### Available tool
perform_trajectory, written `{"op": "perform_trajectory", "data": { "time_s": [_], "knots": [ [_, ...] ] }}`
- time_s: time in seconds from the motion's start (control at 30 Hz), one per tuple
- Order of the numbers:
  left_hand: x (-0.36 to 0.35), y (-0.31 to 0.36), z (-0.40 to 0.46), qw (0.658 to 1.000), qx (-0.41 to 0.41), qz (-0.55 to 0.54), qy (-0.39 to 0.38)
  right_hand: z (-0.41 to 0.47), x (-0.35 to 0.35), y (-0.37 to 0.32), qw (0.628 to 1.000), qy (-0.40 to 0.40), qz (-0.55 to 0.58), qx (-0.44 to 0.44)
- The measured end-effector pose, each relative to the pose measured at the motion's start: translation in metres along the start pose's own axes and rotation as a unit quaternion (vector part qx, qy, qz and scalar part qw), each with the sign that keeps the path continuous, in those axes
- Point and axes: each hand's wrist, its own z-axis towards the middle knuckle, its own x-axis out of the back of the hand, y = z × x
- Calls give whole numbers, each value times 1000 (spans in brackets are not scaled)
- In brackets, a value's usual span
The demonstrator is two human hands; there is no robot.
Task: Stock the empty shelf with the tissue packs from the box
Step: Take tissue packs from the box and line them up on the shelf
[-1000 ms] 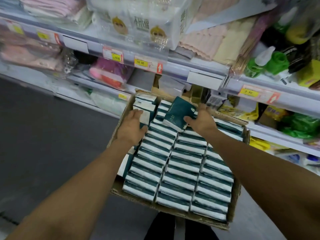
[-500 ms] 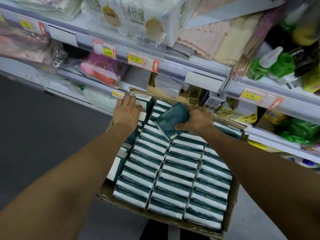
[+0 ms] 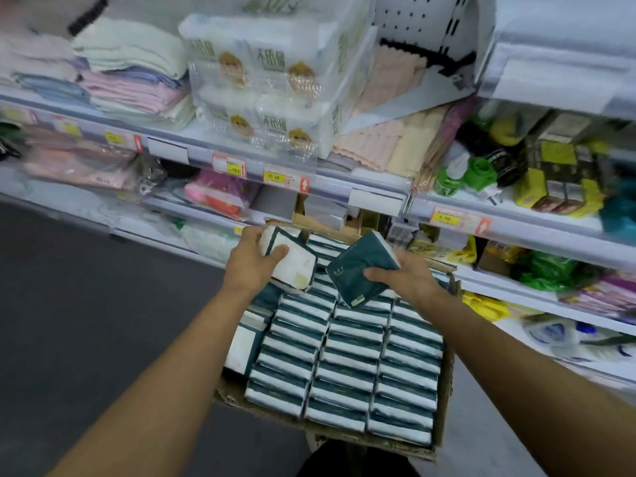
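An open cardboard box [image 3: 445, 404] sits in front of me, filled with several rows of green-and-white tissue packs [image 3: 347, 359]. My left hand [image 3: 249, 261] grips one tissue pack [image 3: 292, 259] lifted over the box's far left corner, its white side toward me. My right hand [image 3: 404, 275] holds another tissue pack [image 3: 361, 270] tilted above the far middle rows, its dark green face showing. Just behind the box a low shelf bay [image 3: 275, 201] looks partly bare.
Shelves of goods stand beyond the box: folded towels [image 3: 130, 80], a big white wrapped tissue bundle [image 3: 261, 87], pink bags [image 3: 220, 194], green bottles [image 3: 478, 170] and yellow packets [image 3: 557, 187]. Price tags line the shelf edges. Dark floor [image 3: 86, 304] lies to the left.
My left hand took hold of a pack at the box's far left corner and lifted it. My right hand raised its pack a little. The camera tilted upward.
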Motion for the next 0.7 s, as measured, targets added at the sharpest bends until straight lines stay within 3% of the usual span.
{"op": "perform_trajectory", "data": {
  "time_s": [0.07, 0.2, 0.27, 0.43, 0.7],
  "knots": [
    [10, 11, -18, 997, -5, -78, -26, -26, 10, -20, 999, 17, 31, 26],
    [32, 36, -28, 992, -123, -12, -29, -70, 30, -60, 992, 69, 64, 80],
    [42, 61, -33, 985, -159, -52, -32, -86, 42, -76, 987, 92, 69, 111],
    [68, 134, -49, 970, -156, -169, -80, -123, 79, -112, 969, 146, 85, 182],
    [86, 223, -55, 941, -291, -84, -152, -162, 150, -161, 929, 249, 101, 253]
  ]
}}
